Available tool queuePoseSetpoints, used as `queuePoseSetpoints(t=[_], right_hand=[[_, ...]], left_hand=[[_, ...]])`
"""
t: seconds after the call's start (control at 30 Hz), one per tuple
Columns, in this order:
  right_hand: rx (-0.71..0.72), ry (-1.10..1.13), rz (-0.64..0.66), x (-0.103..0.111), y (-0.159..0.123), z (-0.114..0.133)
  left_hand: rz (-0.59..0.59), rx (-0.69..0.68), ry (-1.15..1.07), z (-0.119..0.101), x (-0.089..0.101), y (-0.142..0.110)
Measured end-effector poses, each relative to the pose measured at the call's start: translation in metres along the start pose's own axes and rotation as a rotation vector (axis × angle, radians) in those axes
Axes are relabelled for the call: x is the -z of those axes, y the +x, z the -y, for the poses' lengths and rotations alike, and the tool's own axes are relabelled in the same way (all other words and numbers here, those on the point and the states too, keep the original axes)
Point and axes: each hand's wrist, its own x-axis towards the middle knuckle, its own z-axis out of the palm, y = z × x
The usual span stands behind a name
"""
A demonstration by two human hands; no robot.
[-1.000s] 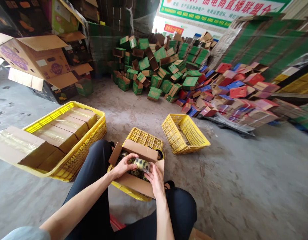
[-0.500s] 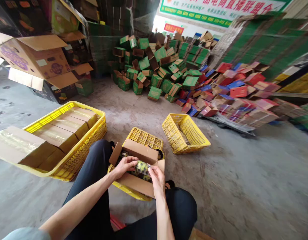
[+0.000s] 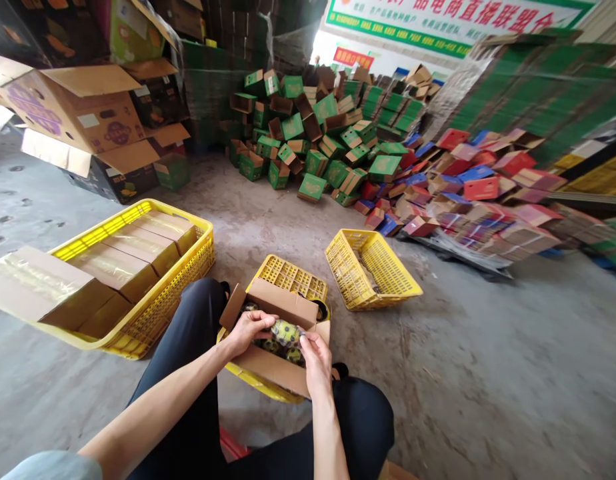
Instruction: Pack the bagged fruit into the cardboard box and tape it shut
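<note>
My left hand (image 3: 251,331) and my right hand (image 3: 315,357) hold the two ends of a yellow-green wrapped fruit (image 3: 287,333), pinched between the fingertips. Its covering looks clear, with dark spots showing; the exact kind is hard to make out. Directly below is an open cardboard box (image 3: 273,372), flaps spread outward, with several similar wrapped pieces (image 3: 294,355) inside. My hands and forearms hide part of its contents. The box rests on an upturned-looking yellow plastic crate (image 3: 291,275) between my knees.
To the left, a large yellow crate (image 3: 188,263) holds several taped cartons (image 3: 121,257). Another yellow basket (image 3: 378,267) stands front right, with something brownish inside. Farther back lie heaps of green boxes (image 3: 313,187) and red and blue boxes (image 3: 481,189). Open cartons (image 3: 88,110) are stacked at left.
Both hands still grip the wrapped fruit at its ends, and it has turned slightly, showing more of its yellow-green side. The camera view has shifted a little.
</note>
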Motion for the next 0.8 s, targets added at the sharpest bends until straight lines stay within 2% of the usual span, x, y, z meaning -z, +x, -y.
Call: queuePoseSetpoints(t=[0.4,0.5,0.63,0.7,0.8], right_hand=[[-0.065,0.095,0.013,0.004,-0.006,0.012],[-0.048,0.086,0.027,0.005,-0.006,0.012],[-0.01,0.073,0.059,0.006,-0.004,0.009],[0.02,0.052,0.074,0.005,-0.003,0.007],[0.08,-0.002,0.05,0.005,-0.002,0.006]], left_hand=[[0.106,-0.03,0.058,-0.003,0.0,-0.003],[0.096,0.083,0.042,-0.002,0.001,-0.003],[0.203,0.34,-0.03,-0.001,0.002,-0.003],[0.249,0.351,-0.068,-0.002,0.003,-0.004],[0.269,0.271,-0.098,-0.004,0.004,-0.004]])
